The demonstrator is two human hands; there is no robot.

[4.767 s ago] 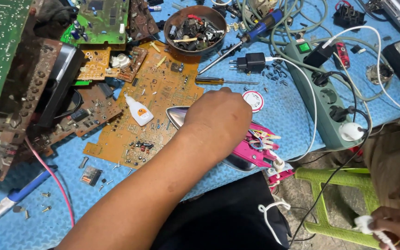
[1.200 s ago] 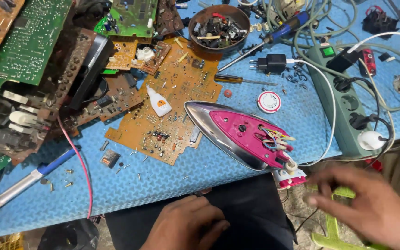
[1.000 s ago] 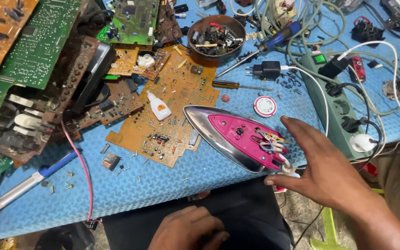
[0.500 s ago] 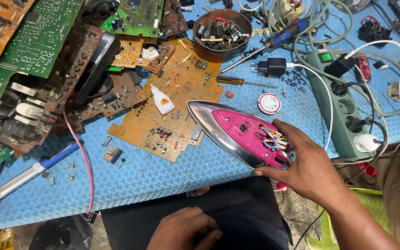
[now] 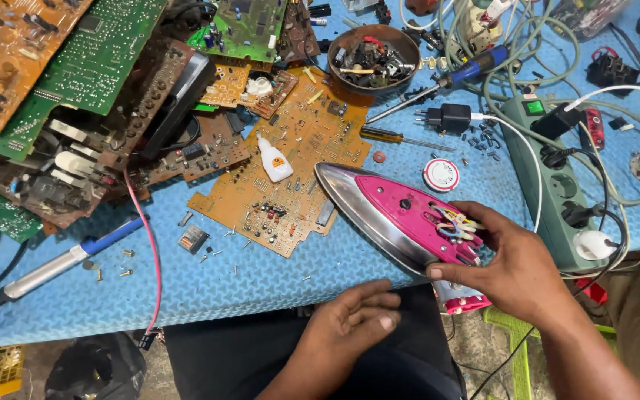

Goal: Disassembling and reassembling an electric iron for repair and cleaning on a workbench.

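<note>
Blue ribbed matting (image 5: 261, 285) covers a cluttered workbench, seen from above. Nearest, the left hand (image 5: 350, 326) rests loosely open at the bench's front edge, fingers curled, holding nothing. Just beside it the right hand (image 5: 509, 263) grasps the rear end of the iron base (image 5: 390, 215), a pink plastic body on a shiny pointed soleplate, with coloured wires bunched right at the fingers; the base lies tilted on the mat, nose pointing up-left. Touching that nose is an orange circuit board (image 5: 290, 178), and a small white glue bottle (image 5: 274, 159) lies on it. Loose screws and a little component are scattered left of it, near a blue-handled soldering tool (image 5: 68, 259). On the right, a green power strip (image 5: 557, 178) carries several plugs, cables looping over it. A small round white tin (image 5: 441, 175) and a yellow-handled screwdriver (image 5: 394, 137) sit between. Farther back, a brown bowl (image 5: 374, 58) is heaped with small dark parts and scraps. Stacked green and brown boards (image 5: 61, 81) crowd the far left.
</note>
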